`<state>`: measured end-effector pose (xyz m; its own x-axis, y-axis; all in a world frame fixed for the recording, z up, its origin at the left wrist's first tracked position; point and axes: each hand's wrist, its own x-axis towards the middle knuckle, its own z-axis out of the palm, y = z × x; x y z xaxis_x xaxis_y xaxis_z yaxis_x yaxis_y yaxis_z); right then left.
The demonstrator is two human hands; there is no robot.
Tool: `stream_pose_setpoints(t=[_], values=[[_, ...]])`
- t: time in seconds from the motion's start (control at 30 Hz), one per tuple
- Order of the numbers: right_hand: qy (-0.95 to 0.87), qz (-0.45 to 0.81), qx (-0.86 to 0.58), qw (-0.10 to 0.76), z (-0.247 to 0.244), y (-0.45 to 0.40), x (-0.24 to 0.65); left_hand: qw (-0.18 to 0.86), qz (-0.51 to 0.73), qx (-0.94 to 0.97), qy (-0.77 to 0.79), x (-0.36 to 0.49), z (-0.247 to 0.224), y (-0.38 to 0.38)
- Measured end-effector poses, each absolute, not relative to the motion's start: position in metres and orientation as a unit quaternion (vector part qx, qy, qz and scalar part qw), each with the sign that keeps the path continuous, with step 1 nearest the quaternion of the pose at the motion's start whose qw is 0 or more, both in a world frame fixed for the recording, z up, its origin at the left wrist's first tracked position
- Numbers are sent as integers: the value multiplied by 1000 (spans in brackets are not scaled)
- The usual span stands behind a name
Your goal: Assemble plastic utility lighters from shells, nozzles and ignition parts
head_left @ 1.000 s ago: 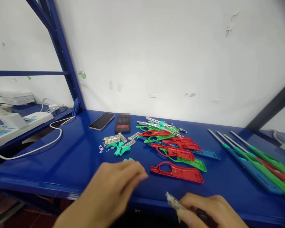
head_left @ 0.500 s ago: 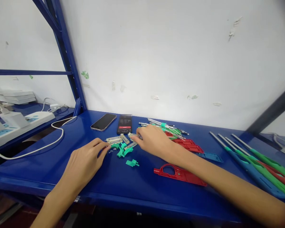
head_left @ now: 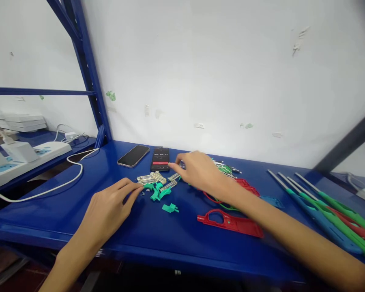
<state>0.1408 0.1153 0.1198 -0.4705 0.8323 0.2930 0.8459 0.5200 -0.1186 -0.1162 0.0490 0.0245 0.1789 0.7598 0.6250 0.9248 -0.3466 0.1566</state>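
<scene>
My left hand (head_left: 117, 199) rests low over the table with thumb and forefinger pinched on the end of a curved green plastic piece (head_left: 148, 186). More small green plastic parts (head_left: 155, 192) lie against it, and one loose green part (head_left: 170, 208) sits nearer the front. Behind them is a small heap of clear and metal parts (head_left: 146, 179). My right hand (head_left: 197, 168) hovers right of the phones, thumb and forefinger apart with nothing visible between them. It partly hides metal tubes, wires and the red and blue plastic shells beyond it.
Two phones, one dark (head_left: 134, 156) and one showing a timer (head_left: 160, 159), lie near the wall. A red handle shell (head_left: 231, 224) lies under my right forearm. Several long-necked lighters (head_left: 328, 211) are on the right. A white cable (head_left: 79, 174) and power strip (head_left: 53, 151) are left.
My right hand has lifted slightly from the heap of clear parts and its fingers have parted. Red and green shell edges now show below it. The left hand stays nearly still.
</scene>
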Motion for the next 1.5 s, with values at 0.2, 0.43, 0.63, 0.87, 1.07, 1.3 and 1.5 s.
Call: stream_pose_setpoints(t=[0.2, 0.43, 0.63, 0.87, 1.07, 1.3, 1.5], values=[[-809, -8, -551, 205, 151, 76, 241, 143, -355, -742, -551, -119, 23, 44], [-774, 70, -591, 216, 108, 19, 360, 167, -355, -747, -536, -114, 27, 39], [-756, 48, -591, 278, 68, -28, 400, 177, -336, -757, -532, -108, 29, 37], [-704, -79, -585, 394, 59, -29, 409, 139, -345, -771, -518, -111, 27, 39], [-668, -141, -600, 416, 35, -25, 433, 111, -362, -777, -502, -112, 27, 39], [-705, -84, -612, 348, 12, 4, 450, 129, -344, -792, -487, -115, 25, 42], [-704, -102, -632, 308, 5, 11, 448, 109, -342, -778, -516, -114, 24, 41]])
